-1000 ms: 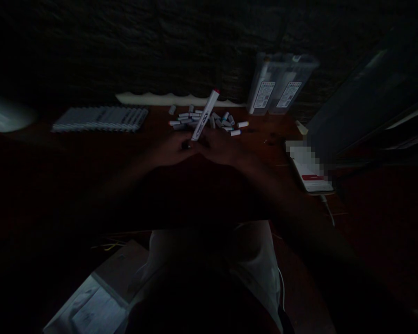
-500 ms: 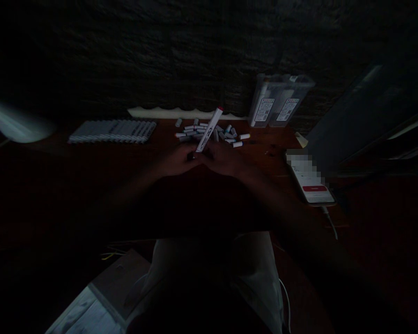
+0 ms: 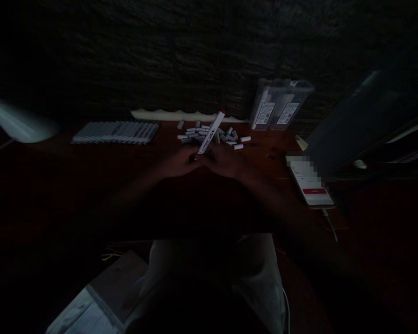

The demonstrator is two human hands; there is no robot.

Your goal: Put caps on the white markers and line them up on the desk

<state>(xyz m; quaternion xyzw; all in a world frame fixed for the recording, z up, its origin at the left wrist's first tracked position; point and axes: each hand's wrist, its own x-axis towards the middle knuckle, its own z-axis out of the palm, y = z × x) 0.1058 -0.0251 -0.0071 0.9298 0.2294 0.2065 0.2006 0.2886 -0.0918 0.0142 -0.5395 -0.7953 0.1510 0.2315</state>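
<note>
A white marker (image 3: 212,132) with a red tip end leans up and to the right between my hands. My left hand (image 3: 179,160) closes around its lower end from the left. From the other side, the fingers of my right hand (image 3: 226,160) press on the same lower part, and the two hands meet there. Just beyond them lies a loose pile of short marker caps (image 3: 194,135), mostly white or grey with coloured ends. Darkness hides the exact finger grip.
Several markers (image 3: 115,132) lie side by side at the left back. Clear plastic cases (image 3: 280,105) with labels stand against the dark wall. A phone (image 3: 311,185) with a cable rests on the right, and a white lampshade-like shape (image 3: 22,123) is at far left.
The view has shifted slightly. Both hands keep the marker in much the same pose, and the caps and row of markers lie as before.
</note>
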